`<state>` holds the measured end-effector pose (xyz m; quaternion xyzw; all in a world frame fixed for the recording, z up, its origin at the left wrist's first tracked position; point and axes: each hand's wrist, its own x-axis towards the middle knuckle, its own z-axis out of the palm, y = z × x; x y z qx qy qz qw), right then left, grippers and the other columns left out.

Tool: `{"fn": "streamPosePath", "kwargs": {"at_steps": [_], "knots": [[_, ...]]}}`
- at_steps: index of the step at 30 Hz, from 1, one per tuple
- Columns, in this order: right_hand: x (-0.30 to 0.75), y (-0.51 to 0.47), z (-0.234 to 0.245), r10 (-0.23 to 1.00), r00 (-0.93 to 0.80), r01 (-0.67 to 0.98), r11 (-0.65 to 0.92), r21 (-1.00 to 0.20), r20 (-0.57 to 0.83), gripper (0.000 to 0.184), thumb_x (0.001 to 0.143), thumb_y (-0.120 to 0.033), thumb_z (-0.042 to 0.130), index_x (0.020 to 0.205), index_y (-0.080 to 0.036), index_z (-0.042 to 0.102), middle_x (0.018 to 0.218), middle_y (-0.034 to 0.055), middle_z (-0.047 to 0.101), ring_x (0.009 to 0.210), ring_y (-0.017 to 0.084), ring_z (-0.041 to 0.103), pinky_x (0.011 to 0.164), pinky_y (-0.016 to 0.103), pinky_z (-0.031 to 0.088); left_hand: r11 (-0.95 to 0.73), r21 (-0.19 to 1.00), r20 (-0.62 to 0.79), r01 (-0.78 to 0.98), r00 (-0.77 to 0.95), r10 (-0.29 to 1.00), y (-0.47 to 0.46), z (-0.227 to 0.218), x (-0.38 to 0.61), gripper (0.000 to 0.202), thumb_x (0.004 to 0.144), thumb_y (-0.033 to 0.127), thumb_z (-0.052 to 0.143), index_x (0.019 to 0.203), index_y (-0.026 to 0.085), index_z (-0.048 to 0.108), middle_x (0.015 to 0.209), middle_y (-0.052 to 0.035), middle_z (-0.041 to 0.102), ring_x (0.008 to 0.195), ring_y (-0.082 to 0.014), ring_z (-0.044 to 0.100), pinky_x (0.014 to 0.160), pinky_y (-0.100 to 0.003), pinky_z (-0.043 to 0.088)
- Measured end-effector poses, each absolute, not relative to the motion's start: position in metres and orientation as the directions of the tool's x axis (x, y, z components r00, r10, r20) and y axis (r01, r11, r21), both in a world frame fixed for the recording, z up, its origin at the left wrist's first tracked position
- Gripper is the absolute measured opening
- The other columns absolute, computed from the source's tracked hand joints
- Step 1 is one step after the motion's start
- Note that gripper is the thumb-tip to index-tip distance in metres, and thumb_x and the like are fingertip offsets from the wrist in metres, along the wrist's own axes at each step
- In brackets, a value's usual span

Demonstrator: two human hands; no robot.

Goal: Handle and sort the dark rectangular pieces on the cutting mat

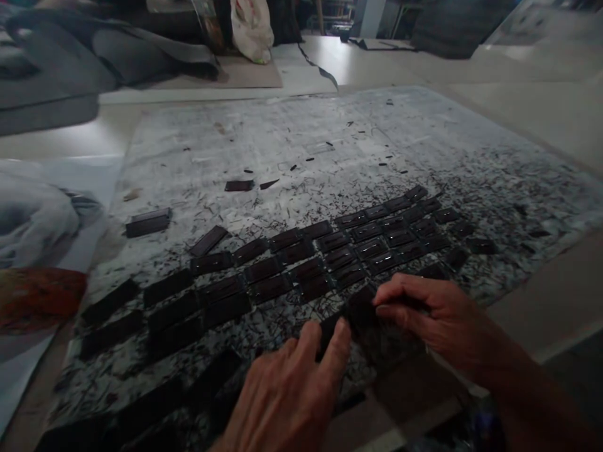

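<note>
My left hand [299,383] is low in the head view, its thumb and index finger closed on a dark rectangular piece [332,326] close to the board's surface. To its right, my right hand [426,307] pinches with thumb and index finger at the far end of the dark strip, by a squarish dark part [362,307]. Whether that part is separate I cannot tell in the dim light. Just beyond both hands lie rows of small dark rectangular pieces [311,279], several with shiny streaks along their middles.
A pale board [264,135] strewn with dark shavings covers much of the table. Loose dark pieces [148,223] lie at its left. Grey sheet material [141,50] and a white plastic bag [252,28] are at the back; a whitish bundle [32,207] sits at the left edge.
</note>
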<state>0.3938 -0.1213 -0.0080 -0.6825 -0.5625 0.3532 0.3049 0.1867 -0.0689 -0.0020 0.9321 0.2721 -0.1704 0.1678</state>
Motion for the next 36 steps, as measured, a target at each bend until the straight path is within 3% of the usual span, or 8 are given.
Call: {"fn": "streamPosePath", "kwargs": {"at_steps": [5,15,24,28,36], "knots": [[0.394,-0.118,-0.01,0.994,0.096,0.651,-0.106,-0.752,-0.057,0.008,0.082,-0.024,0.058,0.081,-0.025,0.066,0.075,-0.0017,0.066,0.07,0.013,0.061,0.067,0.022,0.047,-0.791,0.268,-0.409,0.55,0.808,0.424,-0.068,-0.005,0.186,0.067,0.077,0.004,0.032,0.14,0.027,0.027,0.1,-0.0067,0.062,0.076,-0.0184,0.063,0.055,-0.023,0.046],[0.391,-0.114,-0.013,0.994,0.1,0.695,-0.098,-0.712,-0.04,0.01,0.084,-0.028,0.055,0.081,-0.027,0.065,0.076,-0.0008,0.068,0.07,0.016,0.063,0.065,0.026,0.048,-0.818,0.317,-0.267,0.479,0.873,0.408,-0.07,-0.012,0.179,0.063,0.079,0.004,0.032,0.139,0.023,0.031,0.095,-0.0076,0.064,0.073,-0.0202,0.061,0.052,-0.025,0.043],[0.391,-0.115,-0.012,0.994,0.105,0.723,-0.102,-0.684,-0.037,0.011,0.085,-0.024,0.053,0.079,-0.025,0.062,0.073,-0.0017,0.066,0.066,0.014,0.061,0.061,0.024,0.045,-0.782,0.306,-0.388,0.543,0.821,0.418,-0.069,-0.007,0.183,0.065,0.08,0.006,0.031,0.141,0.027,0.03,0.099,-0.0084,0.065,0.081,-0.0219,0.063,0.058,-0.026,0.046],[0.392,-0.115,-0.012,0.996,0.094,0.742,-0.075,-0.666,-0.007,0.008,0.084,-0.023,0.054,0.08,-0.024,0.06,0.074,-0.0006,0.063,0.069,0.014,0.059,0.062,0.024,0.045,-0.781,0.322,-0.366,0.535,0.831,0.418,-0.07,-0.007,0.182,0.064,0.08,0.007,0.031,0.141,0.026,0.03,0.101,-0.0097,0.065,0.081,-0.0234,0.063,0.058,-0.027,0.046],[0.398,-0.141,0.002,0.994,-0.043,0.805,0.094,-0.586,0.101,0.008,0.083,-0.017,0.055,0.08,-0.024,0.058,0.095,0.0026,0.062,0.08,0.012,0.061,0.064,0.019,0.047,-0.812,0.271,-0.381,0.517,0.832,0.403,-0.071,-0.013,0.181,0.073,0.074,0.001,0.035,0.141,0.027,0.026,0.098,-0.0055,0.063,0.077,-0.0171,0.062,0.057,-0.022,0.047]]}}
